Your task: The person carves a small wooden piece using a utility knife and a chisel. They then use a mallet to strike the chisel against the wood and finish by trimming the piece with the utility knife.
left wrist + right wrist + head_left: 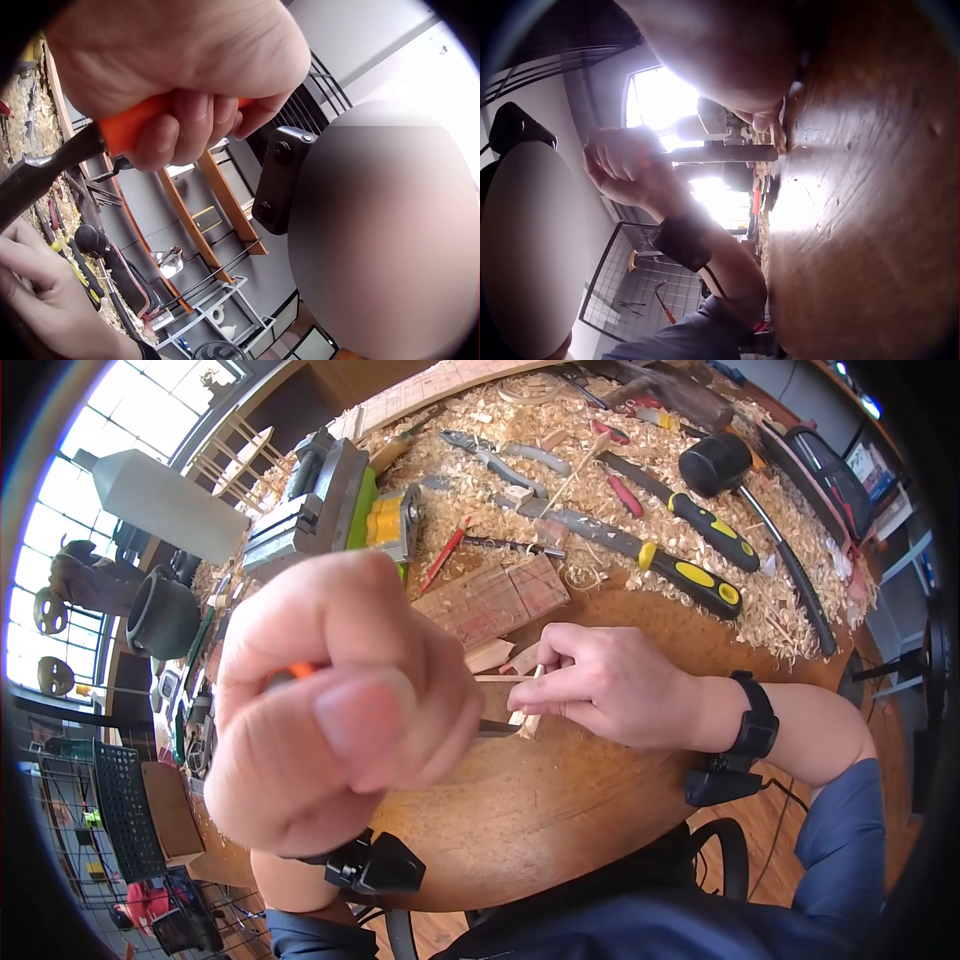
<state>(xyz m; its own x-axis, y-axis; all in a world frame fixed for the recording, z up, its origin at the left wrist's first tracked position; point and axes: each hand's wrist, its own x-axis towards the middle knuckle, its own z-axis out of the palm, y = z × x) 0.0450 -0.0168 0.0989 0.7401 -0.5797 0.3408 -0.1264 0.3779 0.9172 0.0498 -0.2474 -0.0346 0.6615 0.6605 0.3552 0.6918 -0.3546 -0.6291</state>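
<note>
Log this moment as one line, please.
left hand: grips orange-handled tool | right hand: holds small wood piece | blade: at the wood | surface: table

Workshop, strong window light.
Gridded window (150, 400) glaring white; grey wall (150, 210), brown wooden shelves (196, 225) beside it; wire grid panel (615, 292) hung with tools; wood-plank floor (775, 830) below curved-edge wooden table (520, 820), glare on tabletop in right wrist view.

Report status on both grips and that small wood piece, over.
Left grip closed around orange-handled chisel. Right grip holding small wood piece at chisel's tip. Black mallet lying beyond, clear of both grips.
</note>
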